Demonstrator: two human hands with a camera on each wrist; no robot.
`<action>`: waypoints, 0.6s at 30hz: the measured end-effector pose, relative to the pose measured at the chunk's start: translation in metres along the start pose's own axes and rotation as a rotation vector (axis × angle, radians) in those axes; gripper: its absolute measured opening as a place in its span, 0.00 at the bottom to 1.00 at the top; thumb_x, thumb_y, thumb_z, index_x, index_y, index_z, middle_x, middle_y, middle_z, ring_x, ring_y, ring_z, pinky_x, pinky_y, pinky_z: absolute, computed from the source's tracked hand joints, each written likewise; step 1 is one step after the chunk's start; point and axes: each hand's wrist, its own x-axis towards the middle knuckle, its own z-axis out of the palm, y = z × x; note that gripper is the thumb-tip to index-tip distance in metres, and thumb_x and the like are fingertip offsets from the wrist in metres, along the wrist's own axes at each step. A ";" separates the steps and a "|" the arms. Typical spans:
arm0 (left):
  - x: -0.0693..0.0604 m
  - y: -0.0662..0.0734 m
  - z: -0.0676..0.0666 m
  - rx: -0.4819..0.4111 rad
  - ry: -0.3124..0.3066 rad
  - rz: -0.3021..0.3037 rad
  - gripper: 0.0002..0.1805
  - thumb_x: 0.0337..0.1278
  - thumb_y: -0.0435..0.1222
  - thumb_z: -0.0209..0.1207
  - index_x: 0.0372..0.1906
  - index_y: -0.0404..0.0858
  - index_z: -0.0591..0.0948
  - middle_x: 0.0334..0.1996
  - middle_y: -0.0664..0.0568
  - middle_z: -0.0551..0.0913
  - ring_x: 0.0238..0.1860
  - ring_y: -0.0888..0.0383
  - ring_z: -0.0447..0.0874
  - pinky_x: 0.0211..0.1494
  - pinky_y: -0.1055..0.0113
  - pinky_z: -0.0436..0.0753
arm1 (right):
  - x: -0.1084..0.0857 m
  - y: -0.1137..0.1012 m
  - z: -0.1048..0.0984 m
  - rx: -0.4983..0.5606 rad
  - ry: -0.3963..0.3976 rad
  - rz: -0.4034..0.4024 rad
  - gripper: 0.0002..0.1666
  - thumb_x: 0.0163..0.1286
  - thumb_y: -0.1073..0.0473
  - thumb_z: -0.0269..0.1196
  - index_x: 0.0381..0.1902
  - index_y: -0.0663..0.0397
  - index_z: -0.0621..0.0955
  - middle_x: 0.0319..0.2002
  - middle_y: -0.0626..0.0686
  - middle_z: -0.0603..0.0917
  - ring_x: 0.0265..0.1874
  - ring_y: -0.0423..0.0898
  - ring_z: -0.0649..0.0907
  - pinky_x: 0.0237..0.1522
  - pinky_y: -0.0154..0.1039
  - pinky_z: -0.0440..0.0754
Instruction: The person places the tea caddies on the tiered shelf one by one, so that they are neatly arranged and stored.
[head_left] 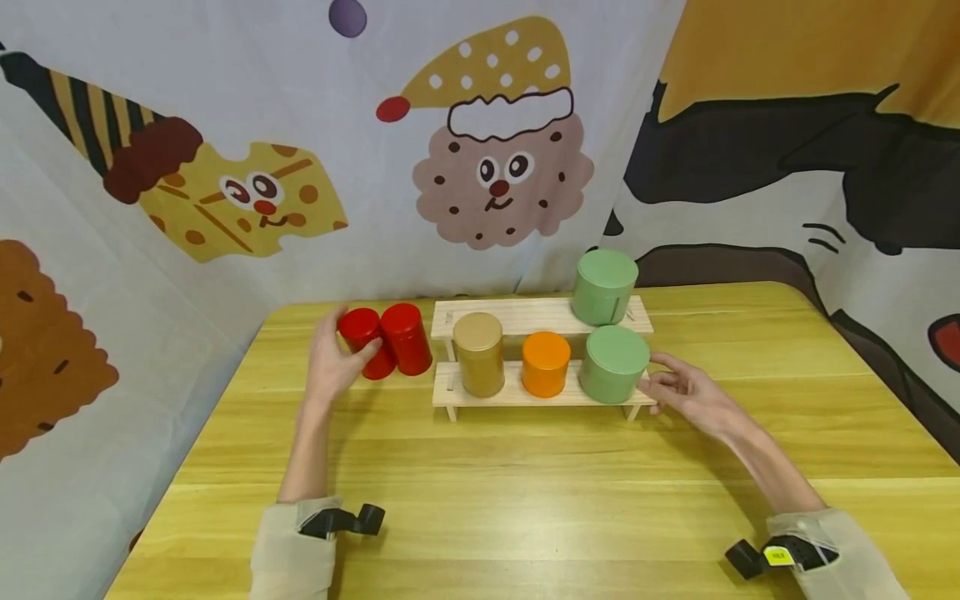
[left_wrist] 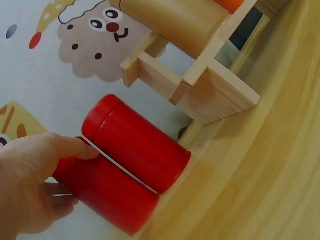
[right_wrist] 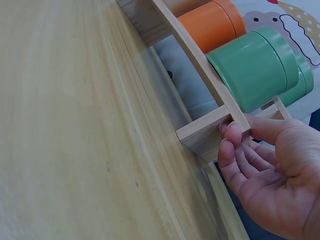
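Note:
At the left of the table, my left hand (head_left: 330, 371) grips the nearer-left of two red lidded canisters (head_left: 363, 327), its thumb across the front in the left wrist view. The second red canister (left_wrist: 140, 147) stands right beside it, the sides touching or nearly so. My right hand (head_left: 696, 400) pinches the right end of the lower board of a two-step wooden rack (right_wrist: 235, 112), thumb above and fingers beneath. On that board stand a gold canister (head_left: 481, 358), a small orange one (head_left: 546, 367) and a wide green one (head_left: 615, 367). Another green canister (head_left: 603, 287) is on the upper step.
The wood-grain table (head_left: 525, 492) extends in front of the rack and to both sides. Behind it hangs a cloth (head_left: 315, 100) with cartoon food prints. A strapped wrist camera (head_left: 345, 521) sits on each sleeve.

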 end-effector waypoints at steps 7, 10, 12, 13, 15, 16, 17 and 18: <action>0.001 -0.010 0.005 -0.066 -0.030 -0.001 0.44 0.59 0.30 0.66 0.76 0.29 0.56 0.67 0.33 0.69 0.65 0.36 0.69 0.68 0.40 0.68 | 0.001 0.000 0.000 -0.035 0.002 0.012 0.40 0.79 0.60 0.57 0.76 0.72 0.52 0.51 0.67 0.82 0.33 0.47 0.84 0.44 0.36 0.82; 0.002 -0.011 0.005 -0.089 -0.023 -0.029 0.44 0.59 0.30 0.67 0.76 0.31 0.57 0.66 0.34 0.70 0.63 0.36 0.70 0.66 0.42 0.71 | 0.001 -0.001 0.000 -0.036 0.003 0.021 0.40 0.79 0.60 0.57 0.77 0.72 0.52 0.51 0.67 0.82 0.33 0.47 0.84 0.44 0.36 0.82; 0.002 -0.010 0.006 -0.105 -0.012 -0.046 0.43 0.58 0.30 0.68 0.75 0.31 0.58 0.65 0.34 0.71 0.62 0.37 0.71 0.65 0.43 0.72 | 0.000 -0.001 0.000 -0.035 0.004 0.024 0.40 0.79 0.60 0.57 0.77 0.72 0.52 0.51 0.67 0.81 0.33 0.47 0.84 0.44 0.36 0.82; 0.002 -0.010 0.006 -0.116 -0.003 -0.054 0.43 0.57 0.30 0.68 0.74 0.32 0.59 0.64 0.35 0.72 0.62 0.37 0.72 0.64 0.44 0.73 | 0.000 -0.001 0.000 -0.035 0.005 0.026 0.40 0.79 0.59 0.57 0.77 0.72 0.52 0.52 0.67 0.81 0.33 0.47 0.84 0.44 0.36 0.81; 0.002 -0.010 0.006 -0.125 0.017 -0.064 0.43 0.57 0.30 0.69 0.74 0.32 0.60 0.63 0.35 0.73 0.61 0.38 0.73 0.63 0.45 0.74 | 0.000 -0.001 0.000 -0.032 0.006 0.025 0.40 0.79 0.60 0.57 0.77 0.72 0.52 0.52 0.68 0.81 0.33 0.47 0.84 0.44 0.36 0.82; 0.002 -0.009 0.006 -0.130 0.030 -0.064 0.43 0.56 0.30 0.69 0.73 0.31 0.60 0.63 0.35 0.74 0.60 0.38 0.73 0.63 0.46 0.74 | -0.001 -0.002 0.000 -0.030 0.005 0.025 0.40 0.79 0.60 0.57 0.77 0.72 0.52 0.52 0.68 0.81 0.33 0.47 0.84 0.44 0.36 0.82; 0.002 -0.009 0.006 -0.133 0.044 -0.063 0.43 0.56 0.31 0.70 0.73 0.31 0.61 0.62 0.36 0.74 0.60 0.38 0.74 0.62 0.47 0.75 | -0.001 -0.002 0.000 -0.029 0.006 0.025 0.40 0.79 0.60 0.57 0.77 0.72 0.52 0.52 0.68 0.81 0.33 0.47 0.84 0.44 0.36 0.82; 0.002 -0.008 0.006 -0.139 0.061 -0.064 0.43 0.55 0.31 0.71 0.73 0.31 0.62 0.62 0.36 0.74 0.59 0.39 0.74 0.62 0.47 0.75 | -0.001 -0.002 0.001 -0.026 0.006 0.025 0.40 0.79 0.60 0.57 0.77 0.72 0.52 0.52 0.68 0.81 0.33 0.47 0.84 0.44 0.37 0.82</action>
